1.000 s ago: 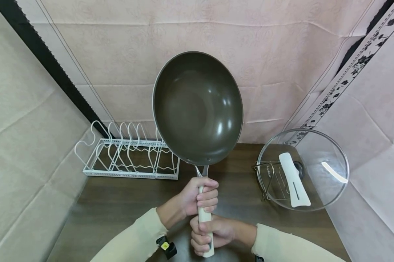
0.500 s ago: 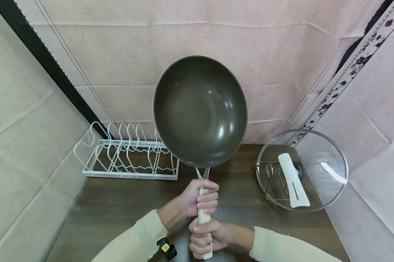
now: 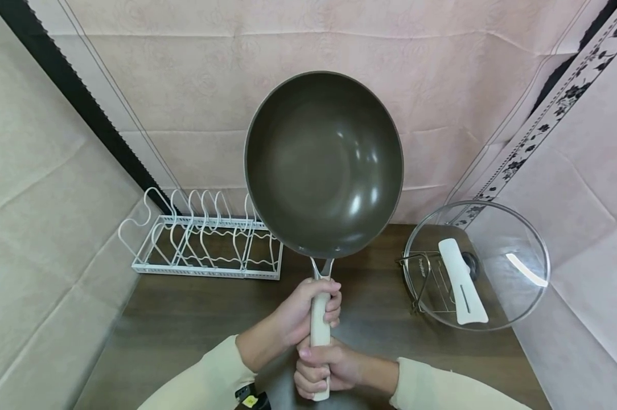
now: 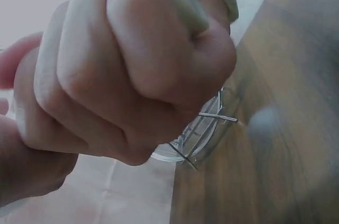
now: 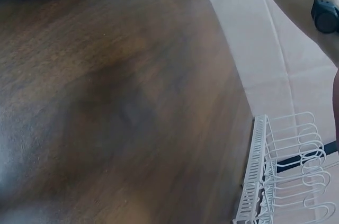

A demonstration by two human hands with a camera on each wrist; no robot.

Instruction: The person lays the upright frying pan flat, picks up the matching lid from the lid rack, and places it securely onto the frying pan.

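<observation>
A deep frying pan (image 3: 324, 165) with a dark grey-brown inside is held up off the table, its open side turned toward me. Its cream handle (image 3: 319, 319) points down toward my body. My left hand (image 3: 305, 310) grips the handle's upper part, close to the metal neck. Just below, my right hand (image 3: 324, 369) wraps round the handle's lower end. In the left wrist view, the curled fingers of my left hand (image 4: 122, 70) fill much of the picture, with a bit of the handle (image 4: 188, 4) showing. The right hand does not show in the right wrist view.
A white wire dish rack (image 3: 206, 272) stands at the back left of the wooden table (image 3: 196, 330). At the right, a glass lid (image 3: 513, 239) leans in a wire stand (image 3: 423, 285), together with a white spatula (image 3: 462, 282). Cloth-covered walls (image 3: 185, 85) enclose the back and sides.
The pan has shifted slightly right and up, and its face looks larger and rounder, turned more toward me. My left hand's hold on the handle has shifted slightly. Rack and lid stay put.
</observation>
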